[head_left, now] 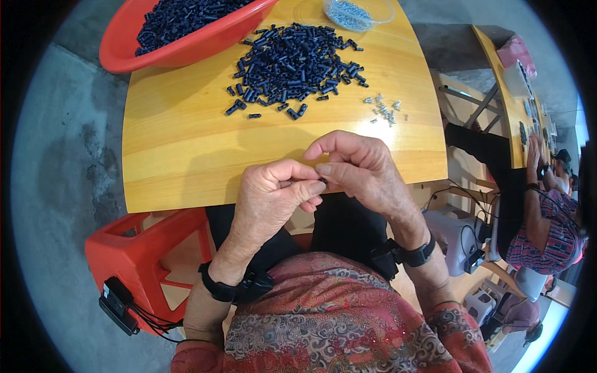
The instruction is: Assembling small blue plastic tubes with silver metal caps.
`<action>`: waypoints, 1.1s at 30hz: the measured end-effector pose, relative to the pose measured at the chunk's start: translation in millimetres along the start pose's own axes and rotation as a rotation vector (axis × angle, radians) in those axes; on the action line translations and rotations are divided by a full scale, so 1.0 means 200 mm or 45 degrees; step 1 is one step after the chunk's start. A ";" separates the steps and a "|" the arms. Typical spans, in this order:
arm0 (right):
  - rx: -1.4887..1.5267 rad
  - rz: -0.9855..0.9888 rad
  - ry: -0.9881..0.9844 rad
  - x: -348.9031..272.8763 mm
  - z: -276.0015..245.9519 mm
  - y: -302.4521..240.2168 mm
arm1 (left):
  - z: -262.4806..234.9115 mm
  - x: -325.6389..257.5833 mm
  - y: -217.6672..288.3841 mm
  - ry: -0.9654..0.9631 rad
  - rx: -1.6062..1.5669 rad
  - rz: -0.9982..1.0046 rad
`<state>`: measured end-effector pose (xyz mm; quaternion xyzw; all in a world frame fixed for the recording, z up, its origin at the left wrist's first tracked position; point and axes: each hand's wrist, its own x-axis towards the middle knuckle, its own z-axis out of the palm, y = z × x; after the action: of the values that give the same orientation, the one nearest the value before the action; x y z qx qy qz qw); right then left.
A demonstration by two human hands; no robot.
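Both hands meet just past the near edge of the yellow wooden table (pixel 186 158). My left hand (pixel 280 191) is closed, with its thumb and fingers pinching a small dark plastic piece (pixel 323 181), of which only the tip shows. Against that piece, my right hand (pixel 360 173) brings its thumb and bent fingers together; whatever it pinches is too hidden to name. Beyond the hands lies a heap of short dark blue plastic tubes (pixel 292 65), some with holes. Small silvery metal pieces, like screws (pixel 387 110), are scattered to the right of the heap.
A red basin (pixel 117 40) full of the same dark pieces stands at the far left. At the back is a clear tub (pixel 384 17) of metal pieces. A red stool (pixel 124 248) with a black device is at left. Other people (pixel 541 230) sit at right.
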<state>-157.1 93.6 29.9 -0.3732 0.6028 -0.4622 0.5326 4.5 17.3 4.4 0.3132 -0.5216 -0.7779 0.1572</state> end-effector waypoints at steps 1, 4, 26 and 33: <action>-0.016 -0.011 0.001 0.00 0.00 0.01 | 0.00 0.00 -0.01 0.016 0.012 0.024; -0.071 -0.063 0.047 0.00 0.01 0.01 | 0.01 0.00 -0.02 0.059 0.013 0.066; 0.076 -0.164 0.118 -0.08 0.01 0.03 | -0.06 0.00 0.00 0.042 -0.327 -0.022; -0.631 -0.687 0.385 -0.11 0.09 0.05 | -0.04 -0.01 0.01 0.088 -0.352 -0.013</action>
<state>-134.6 114.3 27.8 -0.5630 0.6481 -0.4759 0.1910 11.1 11.0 4.9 0.3178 -0.4022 -0.8318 0.2128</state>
